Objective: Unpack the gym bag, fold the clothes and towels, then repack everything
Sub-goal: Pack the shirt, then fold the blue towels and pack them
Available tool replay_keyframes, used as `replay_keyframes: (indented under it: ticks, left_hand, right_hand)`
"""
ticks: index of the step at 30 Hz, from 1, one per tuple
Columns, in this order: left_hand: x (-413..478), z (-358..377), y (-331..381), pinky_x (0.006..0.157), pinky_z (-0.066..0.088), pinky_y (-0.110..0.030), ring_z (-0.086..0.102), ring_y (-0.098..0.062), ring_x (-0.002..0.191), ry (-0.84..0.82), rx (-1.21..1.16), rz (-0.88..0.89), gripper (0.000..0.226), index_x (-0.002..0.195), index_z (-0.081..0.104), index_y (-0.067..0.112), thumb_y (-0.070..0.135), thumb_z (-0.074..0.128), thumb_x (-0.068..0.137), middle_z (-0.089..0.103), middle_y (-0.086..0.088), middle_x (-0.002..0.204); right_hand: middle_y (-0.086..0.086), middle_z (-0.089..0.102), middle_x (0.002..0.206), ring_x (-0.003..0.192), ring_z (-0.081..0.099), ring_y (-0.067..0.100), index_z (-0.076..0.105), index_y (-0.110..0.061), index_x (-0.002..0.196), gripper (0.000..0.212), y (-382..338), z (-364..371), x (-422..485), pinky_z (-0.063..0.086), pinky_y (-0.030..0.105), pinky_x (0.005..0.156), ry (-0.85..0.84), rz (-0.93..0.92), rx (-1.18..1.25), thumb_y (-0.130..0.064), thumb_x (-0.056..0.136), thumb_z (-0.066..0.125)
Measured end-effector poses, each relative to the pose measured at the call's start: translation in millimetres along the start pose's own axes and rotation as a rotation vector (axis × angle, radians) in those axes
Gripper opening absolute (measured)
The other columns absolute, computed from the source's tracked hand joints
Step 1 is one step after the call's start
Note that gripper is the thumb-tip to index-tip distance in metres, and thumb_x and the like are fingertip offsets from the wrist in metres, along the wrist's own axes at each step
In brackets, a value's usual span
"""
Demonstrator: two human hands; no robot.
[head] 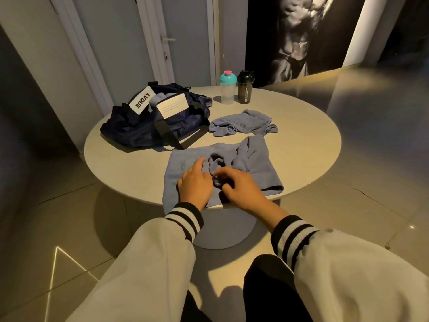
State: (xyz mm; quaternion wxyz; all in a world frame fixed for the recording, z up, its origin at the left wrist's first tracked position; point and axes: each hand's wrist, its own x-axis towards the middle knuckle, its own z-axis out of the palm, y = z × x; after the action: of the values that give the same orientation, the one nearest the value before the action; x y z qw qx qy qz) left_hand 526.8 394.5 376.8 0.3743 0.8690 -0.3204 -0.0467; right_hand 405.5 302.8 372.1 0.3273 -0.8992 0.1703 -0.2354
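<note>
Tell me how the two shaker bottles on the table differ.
Body: the teal-lidded bottle is see-through, while the black bottle is opaque.
Lid: the teal-lidded bottle has a teal lid with a pink cap, while the black bottle's lid is black.
Print: the black bottle bears pale print, and none shows on the teal-lidded bottle.
Both stand upright, side by side, near the table's far edge, and are about equally tall.

bag [153, 122] left, shakers [236, 89] behind towels [241, 123]

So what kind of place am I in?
Most likely a gym lounge or lobby: a mural of a muscular torso on the wall, a gym bag, a clear shaker bottle and a black shaker bottle on a round table.
</note>
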Motion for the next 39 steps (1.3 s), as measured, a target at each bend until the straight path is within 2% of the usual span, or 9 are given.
replay_keyframes:
  ticks: [7,8,12,15,20,26,29,35,39]
  left_hand:
    - [23.4,16.3,10.4,0.109,0.040,-0.044,0.055,-0.022,0.117,-0.246,-0.104,0.214,0.025,0.092,0.066,0.039,0.028,0.047,0.102,0.063,0.000,0.119]
    - [25.7,17.1,10.6,0.107,0.042,-0.047,0.056,-0.024,0.116,-0.289,-0.007,0.227,0.025,0.092,0.067,0.040,0.030,0.047,0.102,0.064,0.000,0.118]
    - [32.2,16.4,17.2,0.117,0.025,-0.049,0.038,-0.031,0.138,-0.315,0.374,0.225,0.039,0.139,0.053,0.027,0.040,0.043,0.103,0.048,-0.005,0.149]
    - [34.0,6.8,13.1,0.115,0.029,-0.051,0.042,-0.035,0.132,-0.099,0.325,0.069,0.042,0.137,0.051,0.020,0.037,0.049,0.099,0.051,-0.012,0.143]
    - [34.3,-10.3,-21.7,0.119,0.021,-0.051,0.034,-0.039,0.140,0.031,0.126,-0.235,0.086,0.153,0.027,0.017,0.054,0.065,0.085,0.039,-0.015,0.154]
    - [36.7,-9.5,-36.4,0.112,0.037,-0.053,0.045,-0.040,0.131,-0.031,0.160,-0.103,0.078,0.153,0.027,0.021,0.061,0.053,0.091,0.048,-0.015,0.148]
    - [34.5,-0.9,-29.0,0.114,0.033,-0.053,0.047,-0.037,0.132,-0.111,0.257,-0.004,0.071,0.153,0.029,0.024,0.059,0.049,0.095,0.051,-0.013,0.147]
    - [43.3,21.8,-11.8,0.121,0.021,-0.053,0.034,-0.029,0.145,-0.215,0.314,0.176,0.073,0.160,0.015,0.028,0.055,0.044,0.099,0.037,-0.007,0.159]
    - [60.4,19.5,-9.3,0.119,0.027,-0.050,0.041,-0.029,0.142,-0.244,0.247,0.209,0.074,0.160,0.015,0.031,0.056,0.048,0.098,0.041,-0.003,0.158]
  right_hand:
    - [0.002,0.070,0.105,0.098,0.064,0.016,0.066,-0.016,0.104,0.027,9.6,-10.9,-3.9,0.052,0.033,0.088,0.047,0.087,0.100,-0.002,0.086,0.053]
    - [-0.001,0.070,0.099,0.092,0.064,0.014,0.066,-0.016,0.101,0.025,12.2,-11.7,-4.8,0.052,0.030,0.082,0.057,0.102,0.111,-0.001,0.087,0.052]
    - [-0.010,0.059,0.073,0.062,0.048,0.006,0.065,-0.014,0.090,0.017,17.3,-11.1,-5.3,0.039,0.026,0.059,0.063,0.129,0.088,-0.005,0.091,0.052]
    - [0.005,0.067,0.089,0.082,0.058,0.021,0.066,-0.013,0.095,0.022,20.2,-8.0,1.8,0.047,0.037,0.073,0.105,0.134,0.003,-0.019,0.101,0.046]
    - [0.010,0.056,0.140,0.128,0.045,0.033,0.048,-0.022,0.144,0.040,24.7,-8.1,12.0,0.037,0.043,0.103,0.031,0.214,-0.292,-0.027,0.107,0.035]
    - [-0.001,0.025,0.163,0.148,0.019,0.023,0.034,-0.033,0.151,0.048,26.1,-7.9,19.4,0.019,0.052,0.112,-0.119,0.312,-0.506,-0.037,0.104,0.028]
    - [-0.001,0.019,0.165,0.150,0.016,0.022,0.029,-0.033,0.154,0.050,34.7,-17.1,20.0,0.014,0.054,0.113,-0.130,0.358,-0.546,-0.039,0.105,0.022]
    - [0.003,0.029,0.161,0.148,0.021,0.026,0.035,-0.030,0.151,0.048,51.0,-32.6,15.9,0.018,0.054,0.110,-0.010,0.430,-0.555,-0.036,0.104,0.025]
    - [0.004,0.046,0.146,0.138,0.034,0.025,0.047,-0.024,0.140,0.042,55.5,-34.5,14.4,0.024,0.049,0.102,0.093,0.420,-0.564,-0.031,0.102,0.031]
